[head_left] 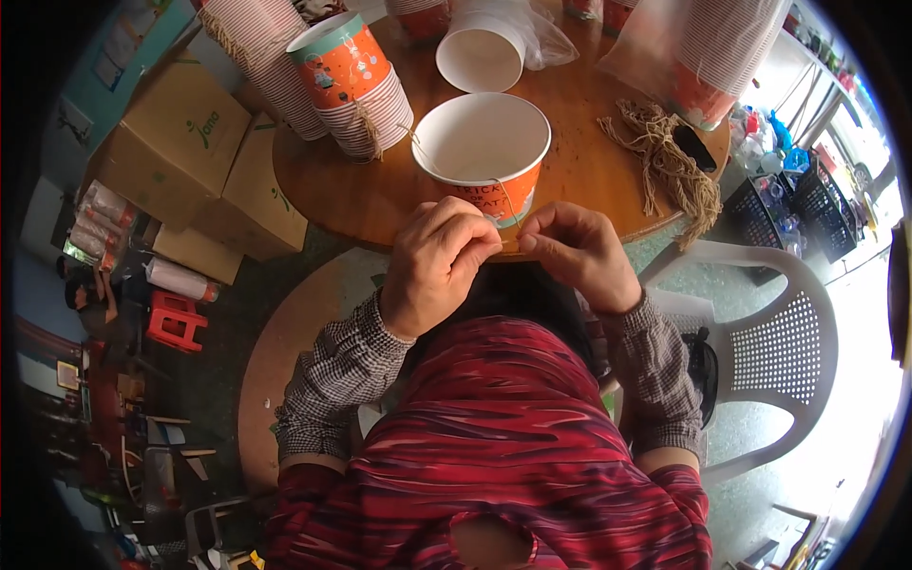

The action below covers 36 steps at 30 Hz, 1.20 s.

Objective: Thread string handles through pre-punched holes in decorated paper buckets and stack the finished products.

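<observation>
Both my hands are raised at the table's near edge, fingertips a short gap apart. My left hand (439, 261) is closed in a pinch, and so is my right hand (581, 255); what they hold is too small to make out. Just beyond them an orange paper bucket (480, 142) with a white inside stands upright. Thin cord (511, 199) hangs down its front toward my fingers. More twine (659, 157) lies in a loose tangle at the right, beside a dark oblong object (693, 149).
On the round wooden table (589, 114) are stacked paper buckets (366, 109) at left, a bucket on its side (480, 59), and a bagged stack (722, 57) at right. Cardboard boxes (180, 133) and a red stool (176, 321) are left; a plastic chair (779, 347) is right.
</observation>
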Available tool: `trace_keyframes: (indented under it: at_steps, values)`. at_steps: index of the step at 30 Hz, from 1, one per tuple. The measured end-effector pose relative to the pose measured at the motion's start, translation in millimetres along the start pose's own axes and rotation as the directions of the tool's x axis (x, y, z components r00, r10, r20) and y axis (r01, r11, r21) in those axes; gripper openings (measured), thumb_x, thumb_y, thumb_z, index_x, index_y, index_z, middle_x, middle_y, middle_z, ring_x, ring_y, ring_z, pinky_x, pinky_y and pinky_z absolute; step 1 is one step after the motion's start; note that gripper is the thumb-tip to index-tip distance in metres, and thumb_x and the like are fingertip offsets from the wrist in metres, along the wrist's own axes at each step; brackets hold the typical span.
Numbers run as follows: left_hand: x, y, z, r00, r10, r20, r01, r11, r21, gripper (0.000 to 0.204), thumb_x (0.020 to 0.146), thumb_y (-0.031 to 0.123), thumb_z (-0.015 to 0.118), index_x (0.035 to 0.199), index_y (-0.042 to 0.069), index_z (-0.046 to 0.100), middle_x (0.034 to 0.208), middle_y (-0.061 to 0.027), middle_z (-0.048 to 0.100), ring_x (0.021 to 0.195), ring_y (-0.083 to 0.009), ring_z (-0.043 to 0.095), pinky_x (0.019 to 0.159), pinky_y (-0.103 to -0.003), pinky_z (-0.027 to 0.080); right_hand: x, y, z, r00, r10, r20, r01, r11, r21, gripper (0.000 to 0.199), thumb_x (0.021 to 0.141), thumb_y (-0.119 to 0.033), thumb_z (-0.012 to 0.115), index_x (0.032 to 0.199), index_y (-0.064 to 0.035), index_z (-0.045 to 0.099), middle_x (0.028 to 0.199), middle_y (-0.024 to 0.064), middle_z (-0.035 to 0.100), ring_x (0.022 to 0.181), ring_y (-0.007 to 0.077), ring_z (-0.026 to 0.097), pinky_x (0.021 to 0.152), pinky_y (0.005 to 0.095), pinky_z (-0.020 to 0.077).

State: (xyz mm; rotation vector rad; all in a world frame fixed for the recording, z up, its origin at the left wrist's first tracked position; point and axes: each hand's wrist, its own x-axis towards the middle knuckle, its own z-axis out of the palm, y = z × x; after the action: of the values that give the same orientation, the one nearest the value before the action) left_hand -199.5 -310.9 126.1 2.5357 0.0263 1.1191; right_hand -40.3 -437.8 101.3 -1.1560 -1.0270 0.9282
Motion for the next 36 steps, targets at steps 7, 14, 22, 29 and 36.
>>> trace_keyframes:
  at_steps: [7,14,22,29,36]
  values:
    - [22.3,-13.6,20.3,0.996,-0.071,-0.052,0.068,0.996,-0.049,0.02,0.076,0.002,0.069,0.091,0.005,0.057,0.086,-0.0081,0.058,0.081,-0.0269,0.058,0.074,-0.038,0.047,51.9,-11.3,-52.5,0.941,-0.328,0.084,0.336,0.87,-0.361,0.007,0.085,-0.005,0.063,0.087,0.0001,0.067,0.072,-0.0011,0.062,0.066,0.0038,0.052,0.059,0.0214,0.0441]
    - [38.6,-29.4,53.4,0.999,0.033,0.043,-0.043,0.963,0.265,0.029,0.076,0.005,0.069,0.103,0.003,0.058,0.093,-0.0102,0.061,0.085,-0.0303,0.06,0.078,-0.038,0.047,104.2,-54.1,-150.0,0.593,-0.603,-0.533,0.486,0.796,-0.36,0.016,0.087,-0.016,0.066,0.086,-0.0002,0.068,0.065,-0.0014,0.059,0.051,0.0038,0.047,0.045,0.0198,0.0341]
    - [1.6,-68.8,-6.4,0.996,0.01,0.093,-0.04,0.945,0.326,0.019,0.079,0.007,0.067,0.098,0.006,0.064,0.09,-0.0057,0.066,0.088,-0.0245,0.062,0.092,-0.042,0.04,74.2,25.5,-99.5,0.788,-0.206,-0.581,0.334,0.935,0.122,0.015,0.088,-0.018,0.067,0.088,-0.0038,0.065,0.059,-0.0042,0.052,0.044,0.0035,0.042,0.04,0.0188,0.0306]
    - [-4.4,-37.6,-2.1,0.995,-0.096,0.011,0.089,0.956,0.279,0.037,0.076,0.012,0.073,0.11,0.005,0.06,0.097,-0.0083,0.066,0.094,-0.026,0.062,0.095,-0.043,0.039,44.1,49.6,-31.3,0.862,-0.195,-0.468,0.288,0.948,0.135,0.009,0.091,-0.011,0.061,0.087,-0.0023,0.06,0.062,-0.0029,0.052,0.047,0.0043,0.047,0.042,0.0189,0.0356]
    - [12.7,-36.0,34.5,0.996,-0.07,0.063,0.051,0.963,0.265,0.028,0.079,0.007,0.066,0.106,0.003,0.06,0.093,-0.011,0.064,0.086,-0.0301,0.061,0.08,-0.04,0.045,32.2,72.6,10.6,0.864,-0.259,-0.432,0.348,0.927,0.14,0.009,0.091,-0.008,0.06,0.093,0.0006,0.059,0.083,0.0022,0.063,0.074,0.0078,0.061,0.061,0.0208,0.0495]
